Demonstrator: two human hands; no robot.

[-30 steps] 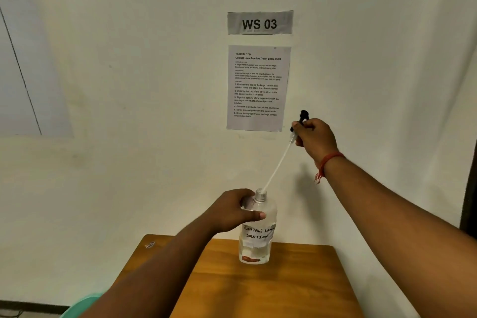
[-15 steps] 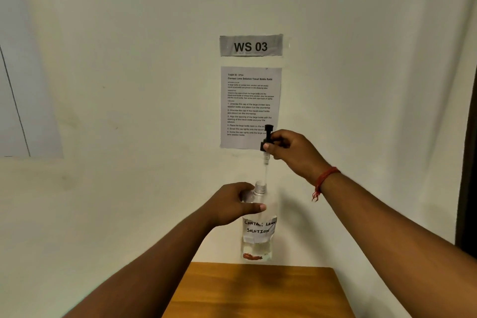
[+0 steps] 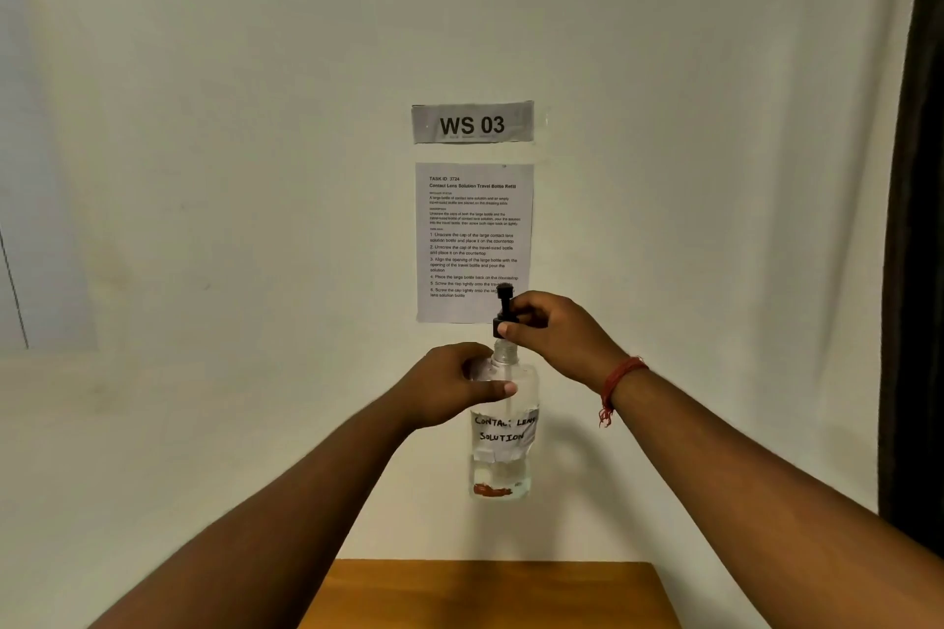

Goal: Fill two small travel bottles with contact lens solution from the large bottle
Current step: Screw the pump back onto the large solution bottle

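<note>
The large clear bottle [image 3: 503,444], with a white handwritten "Contact Lens Solution" label, hangs upright in the air above the table. My left hand [image 3: 449,386] grips its shoulder just below the neck. My right hand [image 3: 554,335] pinches the black pump cap [image 3: 504,317] directly over the bottle's threaded neck, and the pump's thin tube runs down inside the bottle. A little liquid sits at the bottle's bottom. No small travel bottle is in view.
The far part of a wooden table [image 3: 490,592] shows at the bottom edge. On the white wall behind hang a "WS 03" sign [image 3: 472,123] and a printed task sheet [image 3: 474,240]. A dark curtain [image 3: 914,271] borders the right side.
My right hand has brought the pump cap down from up right to just over the neck, sliding the tube into the bottle. My left hand has lifted the bottle off the table.
</note>
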